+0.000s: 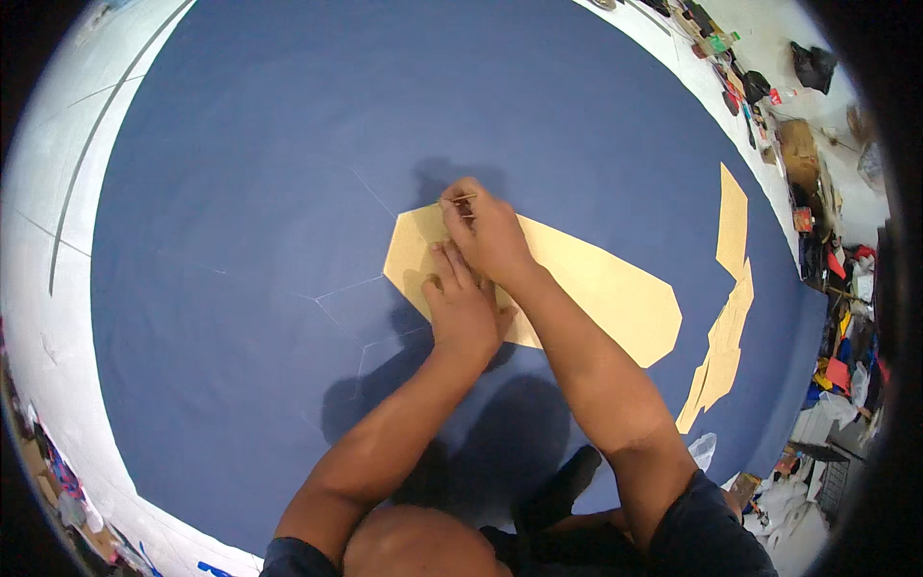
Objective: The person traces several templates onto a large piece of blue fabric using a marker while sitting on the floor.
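A large tan paper pattern piece (596, 284) with angled corners lies flat on dark blue fabric (279, 125). My left hand (466, 306) is laid on the pattern with its fingers stretched out, pressing it down. Just beyond those fingers, at the pattern's far edge, my right hand (488, 236) is closed in a pinch. A thin tan stick (464, 198) shows between its fingers; its tip and exact kind are hidden. Thin white lines (346, 287) run over the fabric to the left of the pattern and meet its left corner.
More tan pattern pieces (733, 221) lie in a loose row on the right of the fabric. White surface (72, 221) borders the cloth at left. Mixed clutter (803, 159) lines the right side, with bottles and bags. A bent leg (567, 486) rests on the fabric near me.
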{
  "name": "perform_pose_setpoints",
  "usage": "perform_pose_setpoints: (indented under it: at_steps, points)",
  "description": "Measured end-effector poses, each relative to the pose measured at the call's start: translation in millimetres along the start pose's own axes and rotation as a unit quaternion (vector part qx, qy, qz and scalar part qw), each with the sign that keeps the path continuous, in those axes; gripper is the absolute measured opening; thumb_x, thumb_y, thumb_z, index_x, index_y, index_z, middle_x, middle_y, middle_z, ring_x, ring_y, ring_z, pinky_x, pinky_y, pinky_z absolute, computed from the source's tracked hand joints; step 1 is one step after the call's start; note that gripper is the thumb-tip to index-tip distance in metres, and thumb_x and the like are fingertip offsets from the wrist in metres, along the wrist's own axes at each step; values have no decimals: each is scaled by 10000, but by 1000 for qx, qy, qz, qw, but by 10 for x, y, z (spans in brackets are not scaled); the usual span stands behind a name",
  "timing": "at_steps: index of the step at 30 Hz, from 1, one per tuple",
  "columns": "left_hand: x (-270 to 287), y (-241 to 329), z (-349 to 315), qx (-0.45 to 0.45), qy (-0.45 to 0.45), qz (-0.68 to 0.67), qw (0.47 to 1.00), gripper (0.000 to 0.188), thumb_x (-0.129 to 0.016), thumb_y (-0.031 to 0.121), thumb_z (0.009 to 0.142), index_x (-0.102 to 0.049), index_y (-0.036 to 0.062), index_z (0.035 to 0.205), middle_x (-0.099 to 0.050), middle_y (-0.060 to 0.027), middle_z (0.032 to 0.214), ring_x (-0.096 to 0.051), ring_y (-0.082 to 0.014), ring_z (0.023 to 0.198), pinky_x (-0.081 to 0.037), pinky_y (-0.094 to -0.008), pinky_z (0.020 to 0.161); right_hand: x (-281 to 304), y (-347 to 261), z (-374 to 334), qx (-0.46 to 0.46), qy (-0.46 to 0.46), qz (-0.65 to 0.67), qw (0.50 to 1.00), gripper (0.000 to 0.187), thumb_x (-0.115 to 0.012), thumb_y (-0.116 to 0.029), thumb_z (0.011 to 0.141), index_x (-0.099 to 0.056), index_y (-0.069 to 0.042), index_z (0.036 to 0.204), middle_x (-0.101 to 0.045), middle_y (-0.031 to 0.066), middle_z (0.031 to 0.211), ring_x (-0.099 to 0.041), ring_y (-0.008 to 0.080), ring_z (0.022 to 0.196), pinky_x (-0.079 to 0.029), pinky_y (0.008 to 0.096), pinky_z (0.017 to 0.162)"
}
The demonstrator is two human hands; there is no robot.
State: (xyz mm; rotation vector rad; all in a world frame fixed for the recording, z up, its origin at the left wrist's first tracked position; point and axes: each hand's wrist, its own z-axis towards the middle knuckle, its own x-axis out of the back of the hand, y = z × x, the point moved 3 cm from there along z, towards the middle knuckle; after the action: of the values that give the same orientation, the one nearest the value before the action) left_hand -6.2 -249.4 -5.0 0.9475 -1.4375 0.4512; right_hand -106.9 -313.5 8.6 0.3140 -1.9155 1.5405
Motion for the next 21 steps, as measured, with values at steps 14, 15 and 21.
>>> perform_pose_setpoints:
  at_steps: [14,15,21]
  points:
    - [129,52,101,-12,-96,49,994,932,-741,601,814,-427,113,1543,-296,-182,1642,-293,-529,1458,-441,-603,984,321,320,-34,-27,77,2,997,195,-640,-172,986,-610,-9,1089,-744,176,997,-752,304,920,-589,399,812]
    - [157,58,108,-15,-111,57,992,911,-739,595,820,-425,153,1552,-284,-178,1647,-289,-533,1458,-438,-593,994,320,314,-38,-18,73,-6,997,193,-639,-170,984,-610,-11,1089,-742,176,998,-752,309,922,-589,401,813]
    - [130,68,109,-37,-115,71,990,870,-747,597,814,-447,233,1545,-290,-202,1637,-287,-564,1450,-448,-611,985,368,374,-143,-35,77,-26,996,194,-636,-164,982,-603,-12,1097,-732,190,1018,-746,331,939,-591,412,826]
